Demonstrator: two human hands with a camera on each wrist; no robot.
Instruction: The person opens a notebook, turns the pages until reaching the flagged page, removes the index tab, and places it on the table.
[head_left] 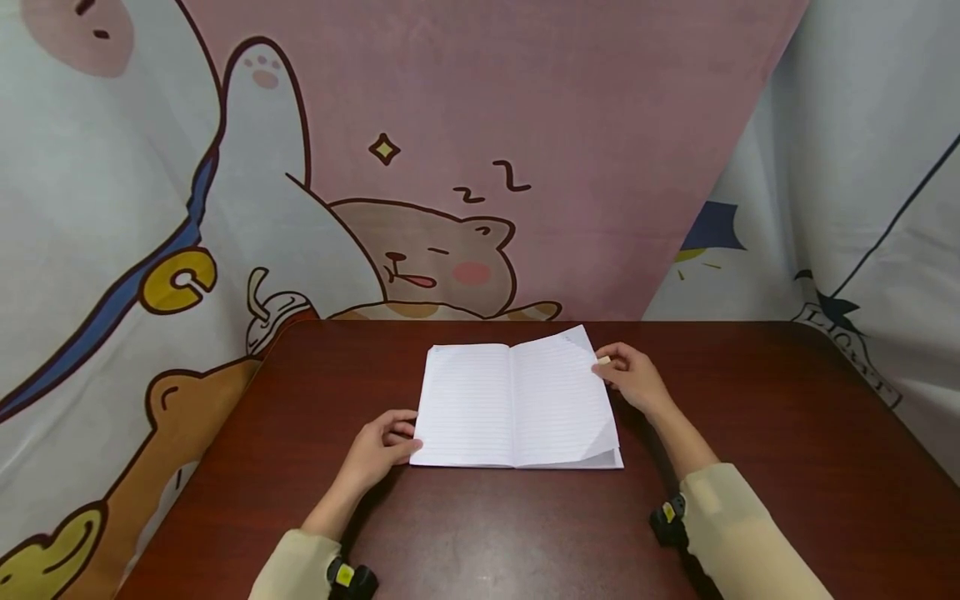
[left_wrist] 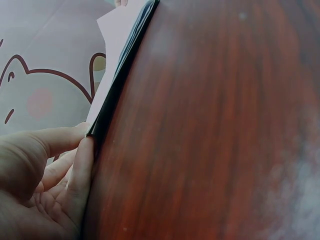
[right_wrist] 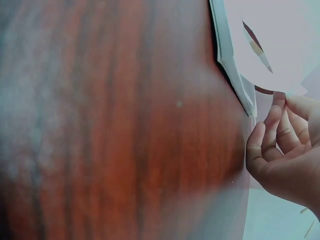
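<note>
pinched the left edge of a spread lined notebook [head_left: 467, 408], near its lower corner, between thumb and fingers of the left hand [head_left: 377, 450]. gripped a right-hand page [head_left: 562, 396] by its outer edge, near the top, between thumb and fingertips of the right hand [head_left: 633, 377], holding it raised off the sheets beneath. had the notebook lying on a brown table [head_left: 487, 533], before a cartoon-printed curtain [head_left: 600, 150]. wore pale yellow sleeves [head_left: 750, 533] and black wrist devices [head_left: 666, 523].
</note>
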